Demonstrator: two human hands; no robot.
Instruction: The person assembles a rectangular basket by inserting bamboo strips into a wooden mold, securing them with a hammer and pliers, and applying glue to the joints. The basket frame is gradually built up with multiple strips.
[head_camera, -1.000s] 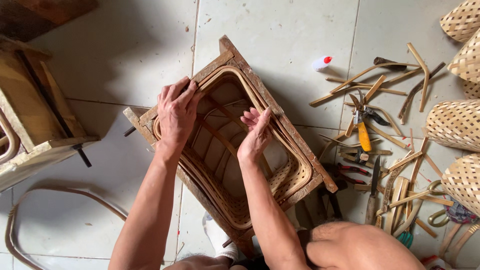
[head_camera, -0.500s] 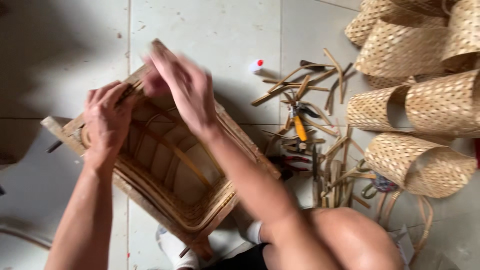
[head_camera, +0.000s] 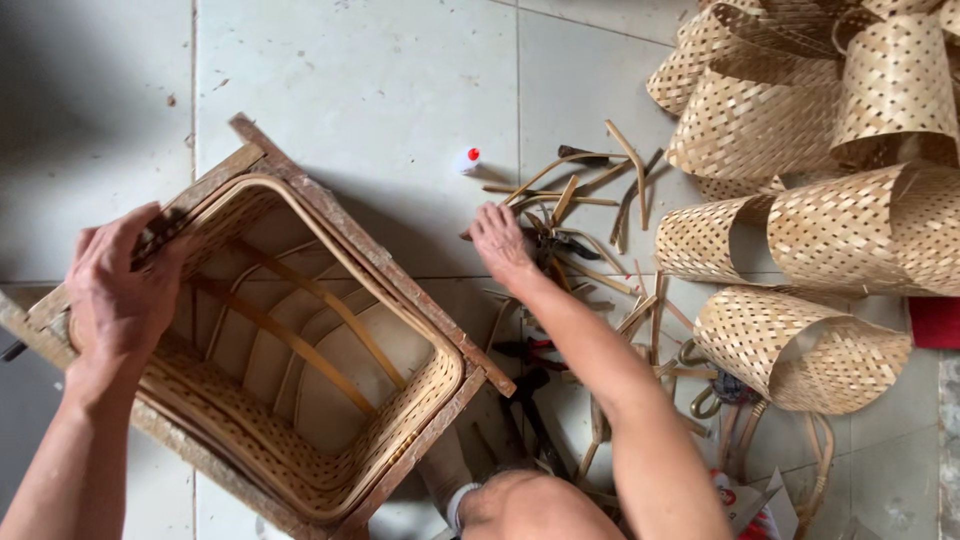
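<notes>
A square woven bamboo basket (head_camera: 400, 420) sits inside a wooden frame mould (head_camera: 395, 270) on the tiled floor, its open mouth facing up. My left hand (head_camera: 118, 290) grips the frame's left rim, fingers curled over the edge. My right hand (head_camera: 502, 240) reaches right, away from the basket, and rests on a heap of bamboo strips and hand tools (head_camera: 575, 225). Whether its fingers have closed on anything there is hidden by the hand itself.
Several woven bamboo sleeves (head_camera: 800, 345) are piled at the right and upper right. A small white bottle with a red cap (head_camera: 466, 160) lies on the tile above the strips. Pliers and cutters (head_camera: 530, 355) lie beside my knee (head_camera: 520, 505).
My right hand left the basket rim and reached right to the strip pile. The view swung right, bringing the woven sleeves in. My left hand stays on the frame.
</notes>
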